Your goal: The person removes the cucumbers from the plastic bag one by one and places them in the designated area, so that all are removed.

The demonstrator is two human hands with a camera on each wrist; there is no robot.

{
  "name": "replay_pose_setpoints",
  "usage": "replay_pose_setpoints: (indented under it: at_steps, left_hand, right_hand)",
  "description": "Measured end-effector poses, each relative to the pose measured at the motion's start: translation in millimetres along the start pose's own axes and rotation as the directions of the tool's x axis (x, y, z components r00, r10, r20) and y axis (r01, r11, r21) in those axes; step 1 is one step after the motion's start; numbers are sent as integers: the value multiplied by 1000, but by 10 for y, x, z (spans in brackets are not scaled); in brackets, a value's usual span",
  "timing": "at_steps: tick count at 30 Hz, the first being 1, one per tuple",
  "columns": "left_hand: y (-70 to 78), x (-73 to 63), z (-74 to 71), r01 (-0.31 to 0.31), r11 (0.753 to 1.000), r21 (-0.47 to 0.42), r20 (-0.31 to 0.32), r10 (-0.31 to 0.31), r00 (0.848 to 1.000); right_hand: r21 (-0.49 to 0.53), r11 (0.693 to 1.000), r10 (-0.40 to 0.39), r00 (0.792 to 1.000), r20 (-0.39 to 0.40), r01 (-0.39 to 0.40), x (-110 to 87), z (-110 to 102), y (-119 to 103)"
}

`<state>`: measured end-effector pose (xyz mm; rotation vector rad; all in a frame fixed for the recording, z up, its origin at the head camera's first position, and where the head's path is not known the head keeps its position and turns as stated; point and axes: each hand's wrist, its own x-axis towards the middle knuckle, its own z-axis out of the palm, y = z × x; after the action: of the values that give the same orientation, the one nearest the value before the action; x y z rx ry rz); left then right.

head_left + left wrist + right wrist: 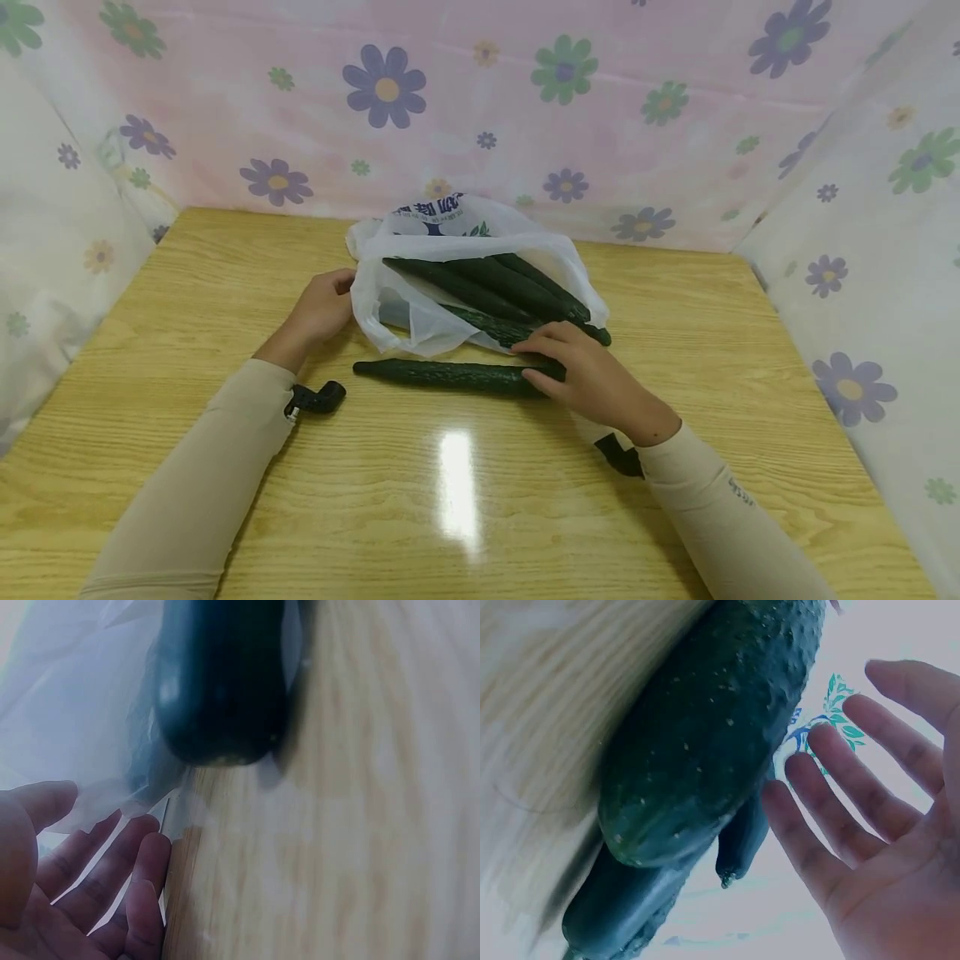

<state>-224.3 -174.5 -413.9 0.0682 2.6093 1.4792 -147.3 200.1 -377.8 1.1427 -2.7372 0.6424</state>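
Observation:
A dark green cucumber lies crosswise on the table, in front of a white plastic bag. Inside the bag's open mouth are several more cucumbers. My left hand is at the bag's left edge; in the left wrist view its fingers are loosely bent beside the film, with no firm grip visible. Over the right end of the front cucumber is my right hand. The right wrist view shows its fingers straight and spread, apart from the near cucumber.
The wooden table has a bright light reflection near its middle. A flower-patterned curtain stands along the back and both sides. Black wrist mounts sit on both sleeves.

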Motion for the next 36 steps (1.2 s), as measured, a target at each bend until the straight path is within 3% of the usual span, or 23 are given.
replay_pose_setpoints:
  at_steps: [3, 7, 26, 36]
  left_hand:
    - [4, -5, -1, 9, 1000, 1, 6, -9, 1000]
    - [11, 0, -6, 10, 1000, 1, 5, -10, 1000]
    - [-7, -6, 14, 11, 1000, -2, 8, -11, 1000]
    - [6, -3, 1, 9, 1000, 11, -4, -9, 1000]
  right_hand:
    - [-22, 1000, -11, 999, -53, 10, 11, -17, 20]
    - [-25, 999, 32, 996, -78, -34, 34, -59, 50]
    - [-193, 974, 137, 988, 66, -122, 228, -38, 54]
    - [-212, 967, 146, 989, 14, -140, 277, -9, 101]
